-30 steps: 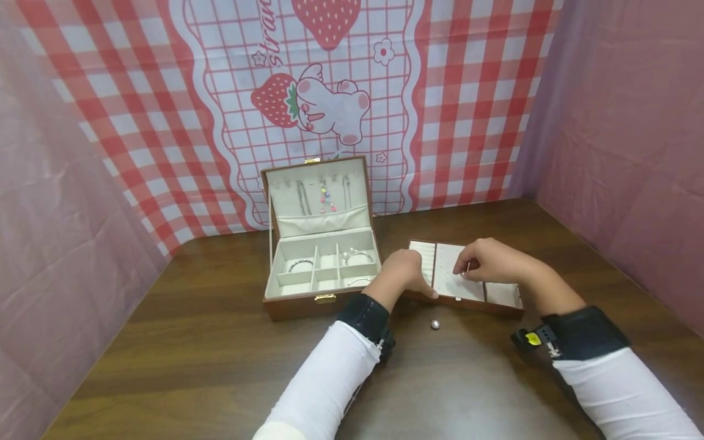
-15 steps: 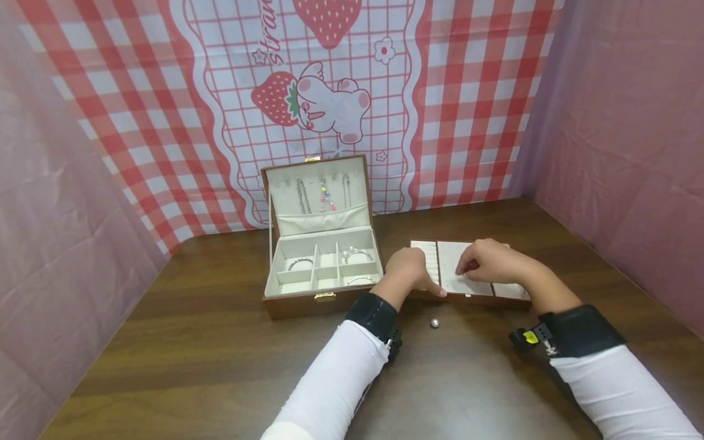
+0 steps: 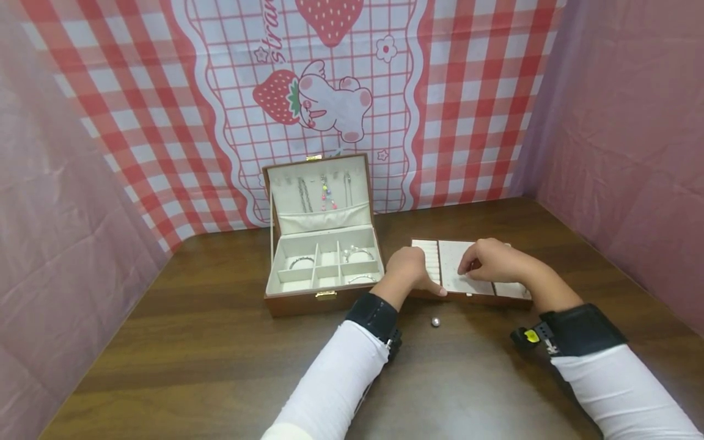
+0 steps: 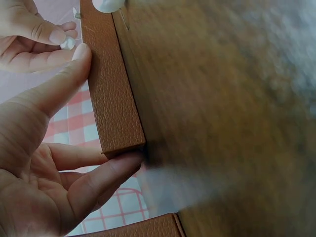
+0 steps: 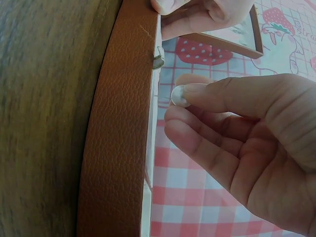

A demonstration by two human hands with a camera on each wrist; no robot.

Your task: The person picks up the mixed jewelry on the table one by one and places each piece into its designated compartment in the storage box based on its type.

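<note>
My left hand (image 3: 409, 269) grips the left end of a brown jewelry tray (image 4: 108, 89), thumb on its front edge and fingers round the side. The tray has a ridged ring section, a flat white earring panel (image 3: 452, 260) and a right compartment partly covered by my right arm. Over the panel, my right hand (image 3: 492, 260) pinches a white pearl stud earring (image 5: 179, 96) between thumb and fingers; a thin pin shows on it in the right wrist view. A second pearl earring (image 3: 436, 322) lies on the table in front of the tray, its pin visible in the left wrist view.
Left of the tray stands a brown jewelry box (image 3: 308, 302) with its lid raised. Necklaces (image 3: 326, 192) hang inside the lid, and bracelets (image 3: 301, 263) lie in the compartments. A checked strawberry cloth (image 3: 473, 104) hangs behind the wooden table (image 3: 209, 342).
The tray has shifted slightly to the right and turned a little, with my left hand moving along with it. My right hand stays over the panel, almost still.
</note>
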